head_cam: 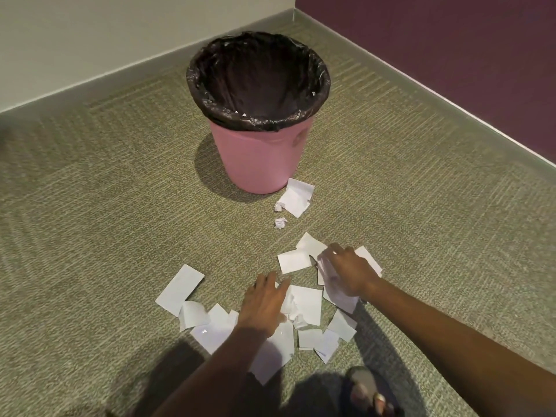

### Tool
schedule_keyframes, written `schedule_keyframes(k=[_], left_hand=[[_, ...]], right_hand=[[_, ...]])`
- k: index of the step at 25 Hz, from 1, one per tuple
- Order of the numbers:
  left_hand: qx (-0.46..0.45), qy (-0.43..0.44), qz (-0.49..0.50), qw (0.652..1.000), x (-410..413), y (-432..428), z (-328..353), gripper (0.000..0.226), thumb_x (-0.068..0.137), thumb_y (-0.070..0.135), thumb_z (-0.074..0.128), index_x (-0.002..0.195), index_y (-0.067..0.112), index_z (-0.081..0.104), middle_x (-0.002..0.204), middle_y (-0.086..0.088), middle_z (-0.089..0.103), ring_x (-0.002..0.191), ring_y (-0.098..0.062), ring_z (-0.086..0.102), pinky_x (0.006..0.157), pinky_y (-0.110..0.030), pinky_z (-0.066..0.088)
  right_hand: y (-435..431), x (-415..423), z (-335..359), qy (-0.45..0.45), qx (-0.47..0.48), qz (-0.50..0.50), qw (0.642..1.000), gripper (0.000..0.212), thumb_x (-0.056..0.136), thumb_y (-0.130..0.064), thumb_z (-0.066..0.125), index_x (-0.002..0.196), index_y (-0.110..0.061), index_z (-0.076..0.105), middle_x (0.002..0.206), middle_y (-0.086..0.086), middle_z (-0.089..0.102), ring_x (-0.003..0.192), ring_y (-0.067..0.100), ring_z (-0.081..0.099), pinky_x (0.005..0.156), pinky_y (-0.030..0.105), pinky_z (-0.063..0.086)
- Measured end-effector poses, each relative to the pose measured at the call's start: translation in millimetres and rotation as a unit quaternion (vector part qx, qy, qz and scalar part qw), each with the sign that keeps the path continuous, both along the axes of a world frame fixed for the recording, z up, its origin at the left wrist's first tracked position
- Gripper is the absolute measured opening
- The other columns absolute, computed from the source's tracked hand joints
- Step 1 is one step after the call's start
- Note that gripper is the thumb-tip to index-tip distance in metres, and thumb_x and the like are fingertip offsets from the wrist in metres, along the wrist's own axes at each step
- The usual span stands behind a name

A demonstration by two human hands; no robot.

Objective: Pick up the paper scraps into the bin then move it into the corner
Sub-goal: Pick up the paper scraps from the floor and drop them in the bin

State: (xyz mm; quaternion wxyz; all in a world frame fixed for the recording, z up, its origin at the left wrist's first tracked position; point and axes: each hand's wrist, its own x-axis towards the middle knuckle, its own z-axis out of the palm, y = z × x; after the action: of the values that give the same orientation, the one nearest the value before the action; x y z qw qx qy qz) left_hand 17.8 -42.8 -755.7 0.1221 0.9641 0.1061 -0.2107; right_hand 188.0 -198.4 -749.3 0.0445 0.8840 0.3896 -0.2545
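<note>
Near the carpet's [120, 206] front edge we are pressing our left hand [264, 302], fingers straight, on the paper scraps [310, 302], our right hand [346, 270] curling round some. We are expecting flat pieces to slide free before reaching the bin [255, 164], standing short of the far corner [288, 28].

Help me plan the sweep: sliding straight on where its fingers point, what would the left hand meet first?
Probably the flat scrap just ahead of the left hand; the paper ball lies beyond it.
</note>
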Motion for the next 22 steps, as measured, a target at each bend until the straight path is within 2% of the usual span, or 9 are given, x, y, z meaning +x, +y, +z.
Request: schedule_keyframes(k=[4, 6, 8, 11, 14, 17, 19, 22], left_hand=[[-0.048, 0.008, 0.018, 0.999, 5.8, 3.4, -1.3, 0.068, 0.086, 0.028, 0.069, 0.141, 0.016, 0.032, 0.141, -0.009, 0.037, 0.126, -0.029, 0.037, 0.099, -0.039, 0.041], [-0.065, 0.012, 0.027, 0.997, 8.2, 6.0, -1.9, 0.062, 0.088, 0.027, 0.067, 0.140, 0.013, 0.036, 0.143, -0.010, 0.036, 0.129, -0.027, 0.036, 0.102, -0.037, 0.039], [-0.073, 0.007, 0.039, 0.997, 10.2, 7.9, -1.3, 0.055, 0.087, 0.027, 0.068, 0.135, 0.012, 0.044, 0.142, -0.009, 0.035, 0.128, -0.026, 0.037, 0.102, -0.036, 0.041], [-0.044, -0.018, 0.022, 0.999, 9.7, 8.7, -0.1, 0.065, 0.082, 0.031, 0.073, 0.137, 0.017, 0.040, 0.140, -0.008, 0.035, 0.125, -0.026, 0.037, 0.100, -0.038, 0.041], [-0.005, -0.031, -0.028, 0.999, 8.1, 8.7, -5.4, 0.082, 0.075, 0.038, 0.077, 0.141, 0.022, 0.031, 0.144, -0.008, 0.031, 0.128, -0.028, 0.034, 0.103, -0.040, 0.033], [0.013, -0.019, -0.046, 0.999, 9.1, 6.9, -6.7, 0.082, 0.074, 0.038, 0.078, 0.140, 0.019, 0.033, 0.145, -0.010, 0.030, 0.130, -0.029, 0.032, 0.105, -0.041, 0.031], [0.017, -0.019, -0.057, 0.998, 10.7, 3.3, -6.4, 0.077, 0.075, 0.034, 0.078, 0.137, 0.017, 0.036, 0.142, -0.010, 0.033, 0.128, -0.029, 0.034, 0.105, -0.041, 0.032], [0.009, -0.003, -0.055, 0.998, 11.2, 0.6, -6.3, 0.071, 0.079, 0.030, 0.075, 0.137, 0.016, 0.038, 0.141, -0.010, 0.036, 0.127, -0.030, 0.036, 0.105, -0.041, 0.032]], right_hand=[[2.9, -5.1, 2.3, -0.013, 0.021, 0.008, 1.000, 0.047, 0.087, -0.017, 0.065, 0.130, -0.016, 0.046, 0.127, 0.008, 0.046, 0.110, 0.029, 0.048, 0.065, 0.037, 0.046], [4.6, -8.1, 3.0, -0.021, 0.023, 0.019, 0.999, 0.045, 0.088, -0.019, 0.065, 0.128, -0.014, 0.045, 0.124, 0.009, 0.047, 0.107, 0.029, 0.051, 0.065, 0.036, 0.042], [6.2, -9.4, 3.3, -0.023, 0.027, 0.023, 0.999, 0.046, 0.088, -0.022, 0.065, 0.128, -0.013, 0.045, 0.124, 0.010, 0.048, 0.105, 0.029, 0.052, 0.068, 0.037, 0.045], [7.9, -11.8, 4.7, -0.020, 0.033, 0.015, 0.999, 0.050, 0.087, -0.028, 0.068, 0.128, -0.012, 0.044, 0.126, 0.009, 0.048, 0.107, 0.029, 0.052, 0.070, 0.035, 0.042], [10.1, -9.9, 7.4, -0.042, 0.027, -0.023, 0.998, 0.064, 0.083, -0.040, 0.073, 0.133, -0.015, 0.042, 0.132, 0.009, 0.044, 0.113, 0.030, 0.048, 0.086, 0.041, 0.047], [11.9, -3.4, 7.8, -0.023, -0.005, -0.031, 0.999, 0.085, 0.073, -0.049, 0.078, 0.140, -0.020, 0.035, 0.142, 0.009, 0.037, 0.124, 0.034, 0.041, 0.101, 0.048, 0.039], [12.6, -6.0, 6.3, -0.009, -0.023, -0.011, 1.000, 0.084, 0.075, -0.043, 0.079, 0.141, -0.019, 0.032, 0.145, 0.012, 0.033, 0.126, 0.036, 0.039, 0.100, 0.049, 0.041], [13.7, -15.2, 2.7, -0.041, -0.007, 0.015, 0.999, 0.067, 0.081, -0.029, 0.076, 0.134, -0.017, 0.037, 0.134, 0.014, 0.041, 0.116, 0.034, 0.045, 0.088, 0.045, 0.047]])
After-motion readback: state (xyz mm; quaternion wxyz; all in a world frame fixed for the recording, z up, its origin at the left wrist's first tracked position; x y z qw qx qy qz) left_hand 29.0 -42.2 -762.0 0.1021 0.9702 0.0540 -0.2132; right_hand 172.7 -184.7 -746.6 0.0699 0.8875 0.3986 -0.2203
